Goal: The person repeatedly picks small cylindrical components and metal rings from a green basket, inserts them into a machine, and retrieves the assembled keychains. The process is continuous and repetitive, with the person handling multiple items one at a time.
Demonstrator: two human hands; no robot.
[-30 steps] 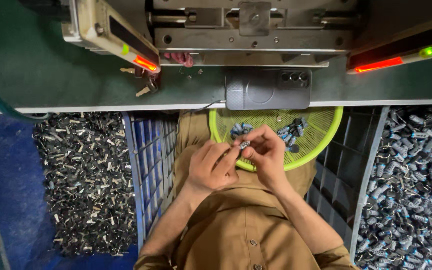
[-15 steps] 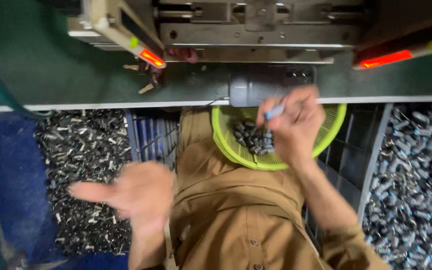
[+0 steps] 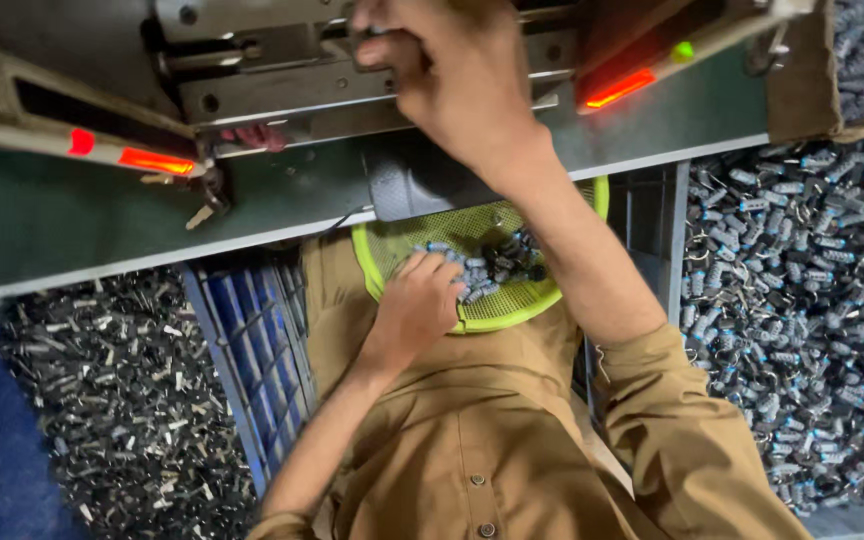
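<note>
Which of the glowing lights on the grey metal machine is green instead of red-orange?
The small round light at upper right, just above the right-hand red-orange bar; the others glow red-orange.

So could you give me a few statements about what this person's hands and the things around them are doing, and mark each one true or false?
1. The left hand reaches into the green basket on the lap. True.
2. The right hand rests in the basket too. False: it is raised up at the metal machine above the basket.
3. The basket holds a heap of small dark parts. True.
4. The bin on the person's right side holds folded cloth. False: it is filled with small cylinder-shaped parts.
5. Red lights glow on the machine. True.
</note>
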